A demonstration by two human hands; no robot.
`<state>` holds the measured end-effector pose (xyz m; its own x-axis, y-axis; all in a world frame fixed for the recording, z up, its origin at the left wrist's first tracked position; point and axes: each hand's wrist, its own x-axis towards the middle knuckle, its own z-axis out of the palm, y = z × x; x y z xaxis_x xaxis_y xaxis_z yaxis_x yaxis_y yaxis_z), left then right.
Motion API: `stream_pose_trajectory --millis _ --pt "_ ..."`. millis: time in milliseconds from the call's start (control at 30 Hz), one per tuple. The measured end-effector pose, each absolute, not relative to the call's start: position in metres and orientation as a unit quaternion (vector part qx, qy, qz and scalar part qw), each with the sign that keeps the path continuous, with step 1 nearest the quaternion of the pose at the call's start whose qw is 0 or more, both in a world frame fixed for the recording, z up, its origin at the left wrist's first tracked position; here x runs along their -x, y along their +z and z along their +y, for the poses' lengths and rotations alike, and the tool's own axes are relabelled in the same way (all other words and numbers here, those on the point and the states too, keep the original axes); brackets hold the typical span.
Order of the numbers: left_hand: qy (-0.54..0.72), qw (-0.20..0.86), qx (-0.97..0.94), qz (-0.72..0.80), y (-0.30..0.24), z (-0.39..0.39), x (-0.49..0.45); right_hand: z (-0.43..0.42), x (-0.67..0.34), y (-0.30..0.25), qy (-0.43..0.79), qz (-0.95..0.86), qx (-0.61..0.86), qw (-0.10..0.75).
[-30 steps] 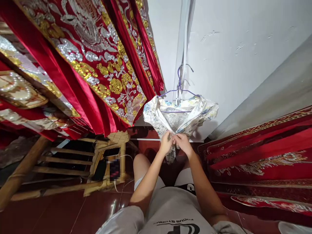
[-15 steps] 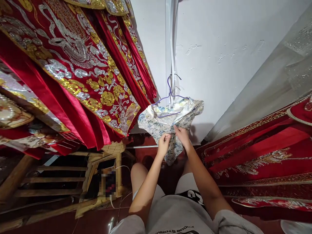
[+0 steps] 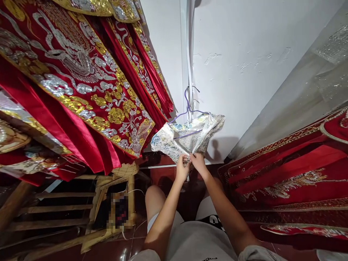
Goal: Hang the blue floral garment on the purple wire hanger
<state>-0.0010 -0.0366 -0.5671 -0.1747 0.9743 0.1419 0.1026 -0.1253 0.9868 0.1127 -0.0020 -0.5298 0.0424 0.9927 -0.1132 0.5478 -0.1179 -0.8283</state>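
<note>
A short-sleeved floral shirt (image 3: 164,145), pale with blue and yellow print, hangs from a thin purple hanger (image 3: 188,103) against the wall. Its neckline gapes, and the hanger's lower bar shows inside. My left hand (image 3: 183,166) pinches the front edge at the bottom of the neck opening. Close beside it, my right hand (image 3: 198,163) grips the other front edge. Both hands nearly touch, and the fabric between the fingertips is mostly hidden. The shirt's lower part is largely covered by my hands.
Red garments with gold and silver embroidery (image 3: 116,112) hang at the left. More red embroidered cloth (image 3: 288,181) lies along the right. A white strap (image 3: 189,54) runs down the white wall (image 3: 231,36). A bamboo chair (image 3: 54,208) stands at lower left, holding a blurred-out object (image 3: 119,212).
Both hands have come down and closer together, drawing the shirt's front edges towards me. The neckline is stretched into a deeper V, and the shirt's lower hem has dropped from sight.
</note>
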Motion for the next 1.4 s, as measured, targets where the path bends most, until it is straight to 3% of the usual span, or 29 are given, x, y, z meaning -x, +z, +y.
stream_pose_trajectory --millis 200,367,633,800,933,1067,1167,1267,1400 --pt "0.535 0.345 -0.549 0.542 -0.56 -0.052 -0.01 -0.036 -0.111 -0.53 0.49 -0.532 0.533 0.439" --pt "0.525 0.306 -0.584 0.538 -0.556 -0.062 -0.005 -0.026 -0.116 -0.488 0.604 -0.489 0.466 0.423" --pt "0.451 0.284 -0.648 0.543 -0.556 -0.058 0.002 0.034 -0.116 -0.377 0.546 -0.488 0.412 0.542" --pt "0.409 0.3 -0.689 0.518 -0.553 -0.051 0.01 0.022 -0.114 -0.351 0.524 -0.493 0.387 0.577" --pt "0.434 0.29 -0.691 0.5 -0.507 -0.036 0.014 0.0 -0.119 -0.345 0.516 -0.504 0.383 0.577" --pt "0.599 0.171 -0.659 0.421 -0.417 -0.013 0.016 -0.008 -0.12 -0.339 0.508 -0.542 0.39 0.544" --pt "0.566 0.121 -0.707 0.406 -0.364 -0.003 0.015 -0.001 -0.12 -0.343 0.478 -0.573 0.39 0.54" --pt "0.547 0.092 -0.718 0.421 -0.338 0.0 0.022 0.009 -0.12 -0.365 0.442 -0.592 0.433 0.517" --pt "0.675 0.058 -0.578 0.455 -0.336 0.0 0.058 0.003 -0.12 -0.415 0.439 -0.584 0.49 0.476"
